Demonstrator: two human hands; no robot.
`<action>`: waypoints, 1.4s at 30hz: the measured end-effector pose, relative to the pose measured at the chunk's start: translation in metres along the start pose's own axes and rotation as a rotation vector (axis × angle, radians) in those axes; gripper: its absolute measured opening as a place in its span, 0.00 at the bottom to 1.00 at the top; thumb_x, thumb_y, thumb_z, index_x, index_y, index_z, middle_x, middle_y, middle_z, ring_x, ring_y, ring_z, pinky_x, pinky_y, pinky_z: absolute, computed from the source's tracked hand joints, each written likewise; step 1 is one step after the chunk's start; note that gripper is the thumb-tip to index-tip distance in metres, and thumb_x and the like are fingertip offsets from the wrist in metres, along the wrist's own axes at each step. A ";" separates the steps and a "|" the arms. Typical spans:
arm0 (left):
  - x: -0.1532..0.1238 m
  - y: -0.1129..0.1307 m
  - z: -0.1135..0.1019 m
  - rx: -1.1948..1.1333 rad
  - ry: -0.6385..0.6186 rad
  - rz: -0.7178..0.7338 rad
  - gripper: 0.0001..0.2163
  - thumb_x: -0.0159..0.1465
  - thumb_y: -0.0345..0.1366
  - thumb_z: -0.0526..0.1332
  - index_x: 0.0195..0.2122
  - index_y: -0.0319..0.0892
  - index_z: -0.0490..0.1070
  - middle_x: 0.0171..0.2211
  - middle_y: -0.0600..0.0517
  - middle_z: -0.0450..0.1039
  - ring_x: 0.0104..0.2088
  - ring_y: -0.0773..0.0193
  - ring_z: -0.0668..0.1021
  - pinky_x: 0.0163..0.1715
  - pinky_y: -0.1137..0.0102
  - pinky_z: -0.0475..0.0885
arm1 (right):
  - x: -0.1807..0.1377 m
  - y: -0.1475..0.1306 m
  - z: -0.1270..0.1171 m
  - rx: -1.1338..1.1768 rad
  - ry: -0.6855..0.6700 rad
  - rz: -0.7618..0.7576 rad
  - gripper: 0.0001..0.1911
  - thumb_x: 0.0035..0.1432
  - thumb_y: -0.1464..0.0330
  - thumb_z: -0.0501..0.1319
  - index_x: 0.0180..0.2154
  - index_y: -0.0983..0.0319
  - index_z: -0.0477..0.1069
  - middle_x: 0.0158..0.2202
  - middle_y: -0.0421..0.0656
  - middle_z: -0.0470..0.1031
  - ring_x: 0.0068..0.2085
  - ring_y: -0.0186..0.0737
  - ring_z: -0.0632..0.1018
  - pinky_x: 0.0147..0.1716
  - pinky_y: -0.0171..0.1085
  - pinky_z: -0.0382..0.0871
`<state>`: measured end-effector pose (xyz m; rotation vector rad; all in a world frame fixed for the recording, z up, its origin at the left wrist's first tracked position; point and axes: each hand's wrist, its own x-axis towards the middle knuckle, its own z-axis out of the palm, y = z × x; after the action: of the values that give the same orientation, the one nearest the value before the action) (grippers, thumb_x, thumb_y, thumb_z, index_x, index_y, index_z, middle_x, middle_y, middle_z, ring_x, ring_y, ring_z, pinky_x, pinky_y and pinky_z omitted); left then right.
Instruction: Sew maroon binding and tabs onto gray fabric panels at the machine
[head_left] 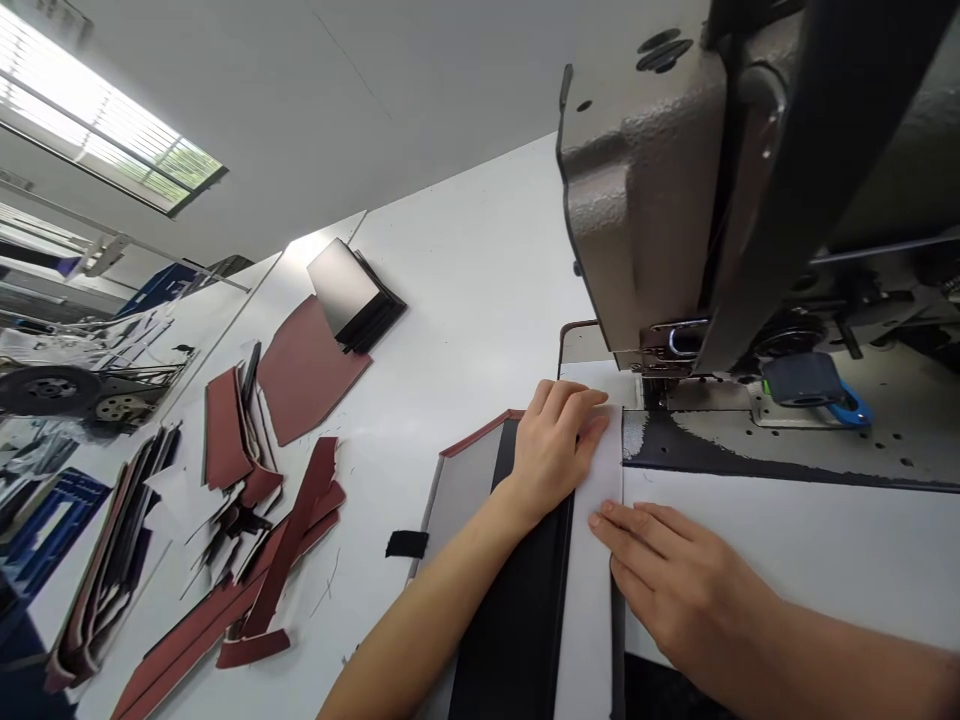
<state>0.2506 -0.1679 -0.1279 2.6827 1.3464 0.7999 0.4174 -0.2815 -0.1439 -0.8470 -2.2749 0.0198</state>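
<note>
At the sewing machine (645,220), my left hand (555,455) rests curled on the white strip (589,620), my right hand (679,580) open, pressing it flat.

Our left hand (556,455) and right hand (686,585) are bare and slender, with short, trimmed fingernails; our left forearm (420,625) and right forearm (847,670) are bare too, running smoothly out of view.

Left hand (556,452) lies palm down, fingers (574,402) closed together and slightly curled, wrist angled; left forearm (420,610) enters from lower left. Right hand (686,585) lies just nearer, palm down, fingers (637,525) extended and slightly spread; right forearm (840,665) enters from lower right
</note>
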 end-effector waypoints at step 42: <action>-0.034 0.007 -0.017 0.012 -0.231 0.123 0.15 0.74 0.35 0.53 0.59 0.43 0.70 0.63 0.50 0.73 0.63 0.53 0.73 0.61 0.55 0.68 | 0.030 -0.014 -0.013 -0.268 -0.581 -0.567 0.11 0.54 0.60 0.65 0.34 0.59 0.83 0.39 0.55 0.82 0.38 0.63 0.81 0.38 0.63 0.74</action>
<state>0.2319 -0.2011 -0.1262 2.7847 1.1489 0.4704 0.4012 -0.2779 -0.1118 -0.3057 -3.0464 -0.3422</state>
